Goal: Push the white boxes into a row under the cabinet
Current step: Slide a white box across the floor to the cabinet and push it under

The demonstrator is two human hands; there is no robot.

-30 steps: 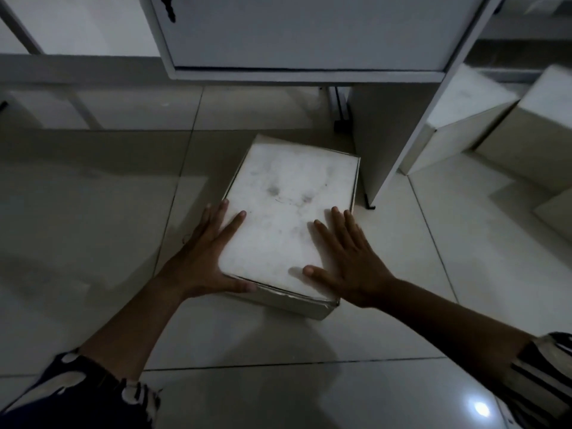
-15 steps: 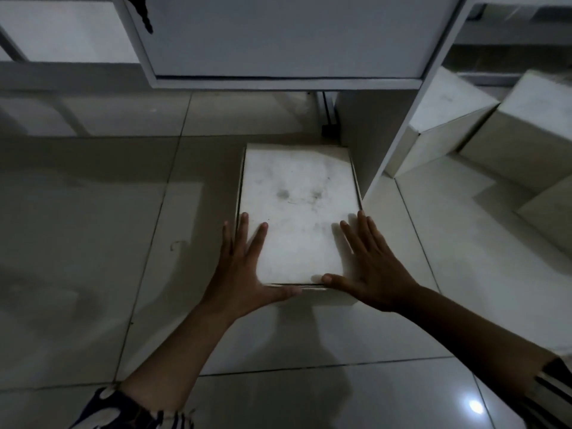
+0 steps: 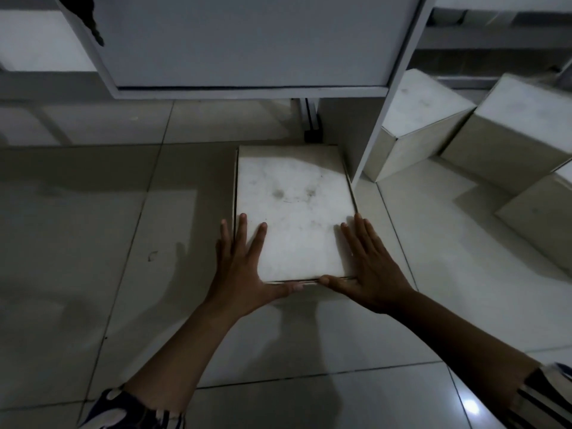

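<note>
Nearest, two patterned sleeves at 7 and 5 o'clock lead up bare forearms to the hands. The left hand (image 3: 244,267) lies flat with fingers spread on the near left corner of a white box (image 3: 294,212), thumb along its near edge. The right hand (image 3: 371,267) is likewise spread on the near right corner, thumb tip almost meeting the other. The box sits on the tiled floor (image 3: 93,243) at the centre, its far end under the grey cabinet (image 3: 247,41) at 12 o'clock, right side just beside the cabinet's side panel (image 3: 365,144). Beyond, at 2 o'clock, more white boxes (image 3: 418,119) stand clustered.
</note>
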